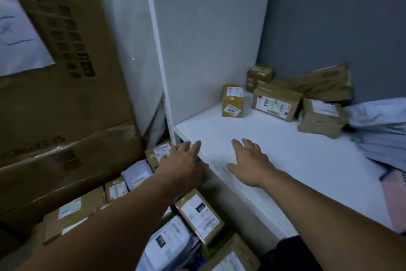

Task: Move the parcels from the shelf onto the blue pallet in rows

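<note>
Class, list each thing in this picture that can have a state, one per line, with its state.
Shelf: loaded at its back.
Left hand: open, holds nothing, at the shelf's front corner.
Right hand: open, holds nothing, over the shelf.
Yellow box: upright, closed, apart from the rest.
Brown parcels: closed, crowded together.
Large carton: closed, taped.

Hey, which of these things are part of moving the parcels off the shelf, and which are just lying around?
Job: white shelf; yellow box; brown parcels behind it; grey mailer bags; parcels stacked below; left hand, right hand, both open.
Just there: large cartons on the left; paper sheet taped to one.
</note>
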